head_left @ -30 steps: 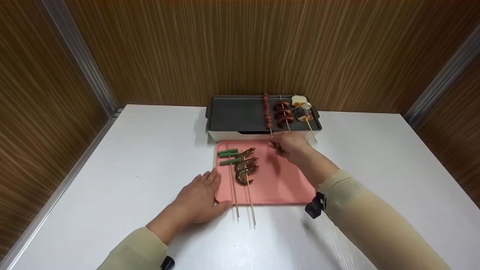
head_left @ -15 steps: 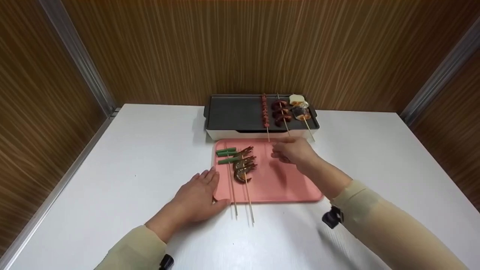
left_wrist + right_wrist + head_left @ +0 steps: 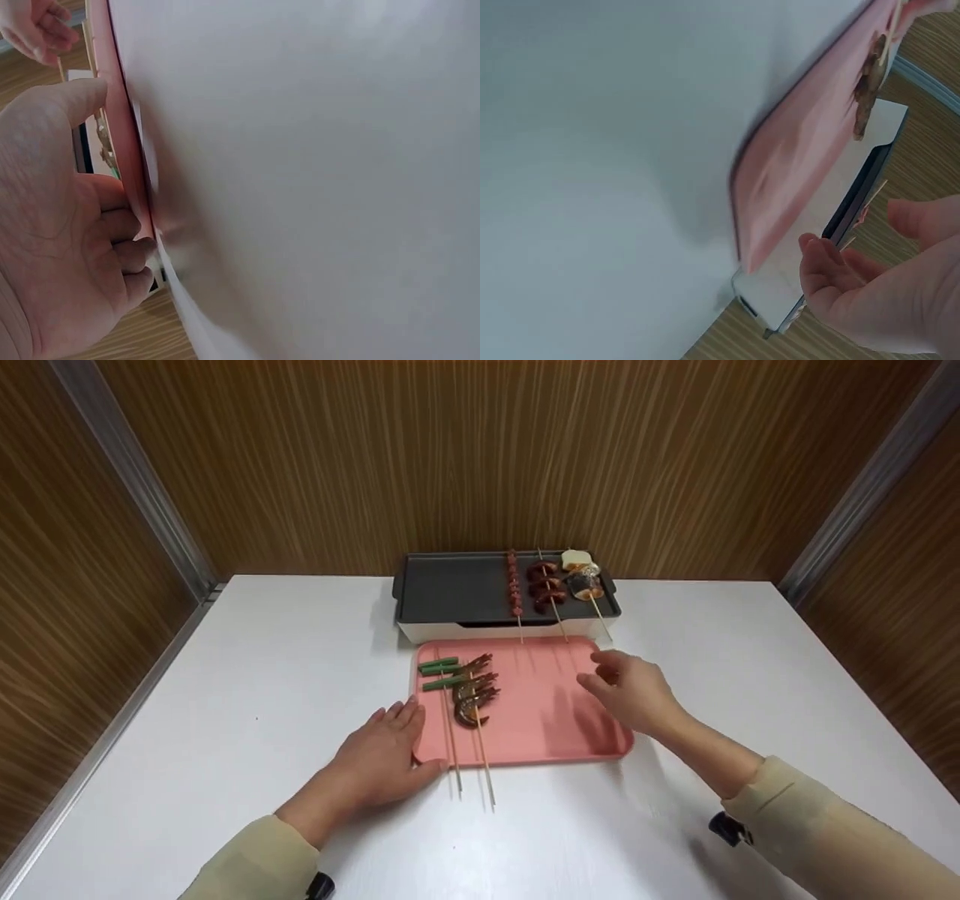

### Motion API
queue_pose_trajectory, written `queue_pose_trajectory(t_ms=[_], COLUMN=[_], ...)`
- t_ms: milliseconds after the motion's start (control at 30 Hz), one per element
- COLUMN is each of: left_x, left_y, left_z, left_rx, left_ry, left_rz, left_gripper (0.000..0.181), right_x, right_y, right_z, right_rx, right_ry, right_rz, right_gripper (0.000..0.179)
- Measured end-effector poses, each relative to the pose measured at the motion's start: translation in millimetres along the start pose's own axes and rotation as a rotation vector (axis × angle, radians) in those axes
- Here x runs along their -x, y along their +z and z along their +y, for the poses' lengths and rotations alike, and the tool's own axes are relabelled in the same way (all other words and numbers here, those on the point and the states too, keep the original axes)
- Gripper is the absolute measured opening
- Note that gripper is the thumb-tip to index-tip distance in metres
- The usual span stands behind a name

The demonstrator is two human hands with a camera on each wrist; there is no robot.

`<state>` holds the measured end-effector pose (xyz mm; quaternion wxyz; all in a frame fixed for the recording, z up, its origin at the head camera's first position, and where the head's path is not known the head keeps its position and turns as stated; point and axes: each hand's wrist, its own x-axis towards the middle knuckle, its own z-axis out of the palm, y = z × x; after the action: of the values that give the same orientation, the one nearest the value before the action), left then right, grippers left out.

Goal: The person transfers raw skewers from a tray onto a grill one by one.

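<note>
My left hand (image 3: pixel 382 754) rests at the near left corner of a pink tray (image 3: pixel 532 727), fingers along its side and thumb at the front edge. On the tray's left part lie a skewer of green vegetable sticks (image 3: pixel 440 667) and a skewer of shrimp (image 3: pixel 469 714), their sticks jutting past the front edge. Above the tray's right side hovers my right hand (image 3: pixel 637 694), thumb and fingers apart, holding nothing. Behind the tray, a grill pan (image 3: pixel 454 589) bears a skewer of small red pieces (image 3: pixel 514 585), one of curved brown pieces (image 3: pixel 546 585), and one with a dark, silvery piece (image 3: pixel 583 585).
A whitish block (image 3: pixel 576 559) sits at the pan's back right. The pan's white base (image 3: pixel 427 631) stands close behind the tray. Wood-grain panels (image 3: pixel 337 472) enclose the white table (image 3: pixel 300 645) at the back and sides.
My right hand has let go of the stick of the red-piece skewer on the pan, drawn back to the right and spread its fingers. The left hand has stayed at the tray.
</note>
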<state>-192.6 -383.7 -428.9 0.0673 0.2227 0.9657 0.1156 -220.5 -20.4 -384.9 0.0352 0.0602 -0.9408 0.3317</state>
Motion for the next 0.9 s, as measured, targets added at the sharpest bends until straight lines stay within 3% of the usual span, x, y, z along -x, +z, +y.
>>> queue_pose_trajectory(t_ms=[167,500,633,900], left_x=[1.8,5.8,10.3,23.5], left_y=[-0.6,-5.7,-10.6,-22.3], left_z=[-2.9,-1.5,1.5,12.4], left_rx=[-0.010,0.000,-0.008,0.035], left_ry=[-0.004,-0.022,-0.035,0.008], left_rz=[-0.004,-0.009,-0.010,0.067], left_gripper=[0.092,0.090,0.090,0.089], right_x=[9.1,21.8,22.5,22.6], right_y=[1.3,6.1,6.2,3.6], right_z=[13.2,35.2,42.2,53.7], right_rx=[0.174,0.371,0.420,0.429], right_ry=[-0.055,-0.112,-0.138,-0.149], right_rz=[-0.023,-0.225,-0.295,-0.343], right_gripper=[0.068,0.110,0.115,0.117])
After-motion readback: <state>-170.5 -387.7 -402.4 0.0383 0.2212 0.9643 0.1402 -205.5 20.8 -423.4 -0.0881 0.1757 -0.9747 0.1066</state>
